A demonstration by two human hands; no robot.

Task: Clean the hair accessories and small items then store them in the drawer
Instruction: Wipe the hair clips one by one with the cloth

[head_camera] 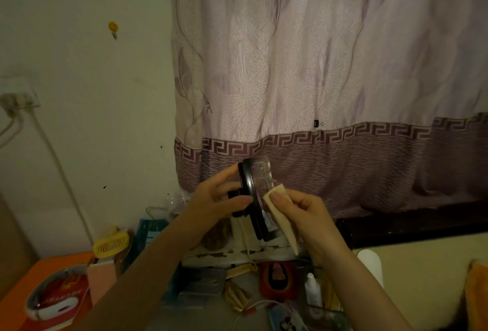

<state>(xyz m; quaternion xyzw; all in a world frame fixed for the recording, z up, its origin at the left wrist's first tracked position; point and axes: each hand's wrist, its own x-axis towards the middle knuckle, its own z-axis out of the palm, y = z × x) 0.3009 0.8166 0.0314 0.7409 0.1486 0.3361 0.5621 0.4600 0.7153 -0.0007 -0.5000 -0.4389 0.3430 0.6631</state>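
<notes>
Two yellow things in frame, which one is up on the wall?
The small round yellow hook, stuck high on the pale wall left of the curtain. The other, a yellow handheld fan, lies down on the cluttered table.

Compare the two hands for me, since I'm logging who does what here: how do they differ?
The left hand grips a black hair clip; the right hand pinches a pale cloth against it. The left hand steadies the clip from the left; the right hand works on its right side. The left hand sits slightly higher. Both are raised before the curtain.
</notes>
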